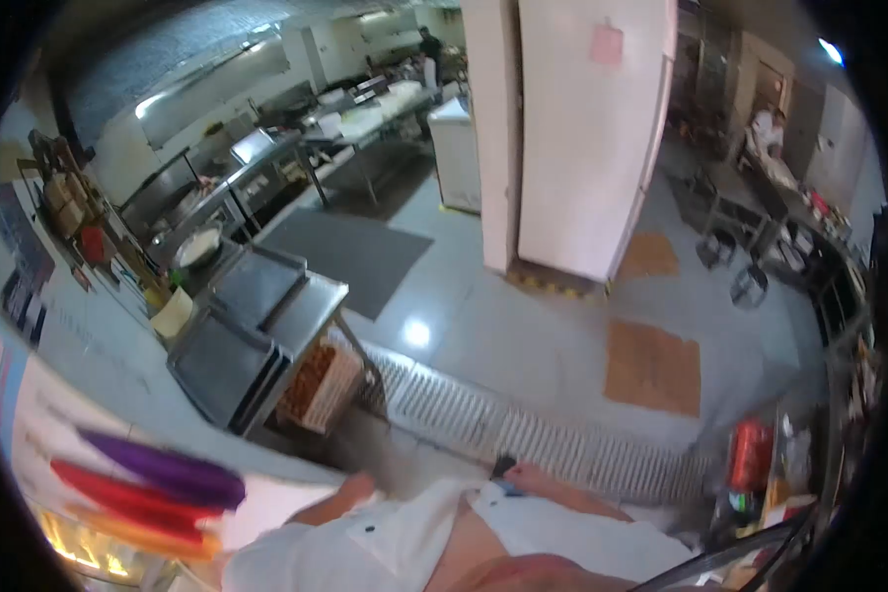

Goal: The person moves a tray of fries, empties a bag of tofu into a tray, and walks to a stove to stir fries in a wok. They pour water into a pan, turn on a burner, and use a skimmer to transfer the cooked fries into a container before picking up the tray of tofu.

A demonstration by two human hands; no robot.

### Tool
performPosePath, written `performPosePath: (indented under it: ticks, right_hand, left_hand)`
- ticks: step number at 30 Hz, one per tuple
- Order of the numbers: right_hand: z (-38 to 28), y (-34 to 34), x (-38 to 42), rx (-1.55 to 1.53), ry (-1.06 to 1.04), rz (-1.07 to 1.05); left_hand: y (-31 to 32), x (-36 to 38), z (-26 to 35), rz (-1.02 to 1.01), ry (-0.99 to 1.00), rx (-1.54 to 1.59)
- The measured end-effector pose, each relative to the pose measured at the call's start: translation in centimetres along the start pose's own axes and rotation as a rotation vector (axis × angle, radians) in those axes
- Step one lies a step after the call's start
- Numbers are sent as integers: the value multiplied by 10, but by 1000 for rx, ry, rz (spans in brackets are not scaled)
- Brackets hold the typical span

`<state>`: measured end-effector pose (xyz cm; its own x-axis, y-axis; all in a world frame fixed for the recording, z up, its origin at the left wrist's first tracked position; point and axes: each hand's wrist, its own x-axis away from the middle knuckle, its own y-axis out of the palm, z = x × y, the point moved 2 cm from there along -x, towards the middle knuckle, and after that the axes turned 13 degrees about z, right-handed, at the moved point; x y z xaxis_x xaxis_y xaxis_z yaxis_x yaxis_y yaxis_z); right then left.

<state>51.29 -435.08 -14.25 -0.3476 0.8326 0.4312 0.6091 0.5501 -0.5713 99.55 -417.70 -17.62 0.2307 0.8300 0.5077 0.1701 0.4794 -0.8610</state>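
Observation:
My left hand (357,487) hangs low in front of my white jacket (395,533), smeared by motion, its fingers not distinct. It is nearest to the metal table with trays. My right hand (528,478) is also low, in front of the jacket, with its fingers curled in. A small dark and blue thing (504,468) shows right at its fingers; I cannot tell whether the hand holds it. Below both hands runs a metal floor drain grate (444,400).
Metal trays (222,365) lie on a steel table at left, above a white basket (331,395) of brown items. A wide white pillar (587,148) stands ahead. Cardboard sheets (651,367) lie on the floor. People (430,57) stand farther back. Red goods (750,454) are at right.

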Motion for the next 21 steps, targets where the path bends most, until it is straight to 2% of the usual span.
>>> performPosePath:
  ticks: [1, 4, 6, 7, 9, 10, 13, 15, 17, 19, 20, 21]
  right_hand:
    - [-40, -35, -56, 3, -33, 4]
    - [-141, -89, -148, 95, -36, -110]
    - [-195, -127, -231, 210, -260, -187]
    - [-218, -147, -271, 229, -263, -195]
    - [-265, -177, -353, 204, -480, -140]
    - [-277, -185, -398, 215, -480, -146]
    - [-292, -207, -535, 70, -415, -85]
    - [-274, -215, -614, 164, -108, -75]
    - [-232, -219, -664, -80, 135, 88]
    - [-147, -220, -732, 884, -702, -121]
    - [-130, -234, -739, 897, -850, -207]
    - [-135, -259, -731, 1000, -819, -442]
  left_hand:
    - [6, 14, -12, 129, -525, 425]
    - [-8, -30, -53, 109, -522, 446]
    - [-48, -96, -87, 151, -480, 463]
    - [-61, -128, -101, 169, -463, 477]
    - [-92, -190, -140, 205, -429, 493]
    - [-101, -225, -164, 221, -410, 498]
    - [-130, -323, -251, 260, -341, 508]
    - [-165, -384, -330, 290, -295, 497]
    - [-205, -439, -377, 305, -251, 517]
    - [-256, -474, -425, 301, -225, 527]
    - [-333, -495, -471, 315, -827, 1091]
    - [-395, -519, -521, 489, -790, 1118]
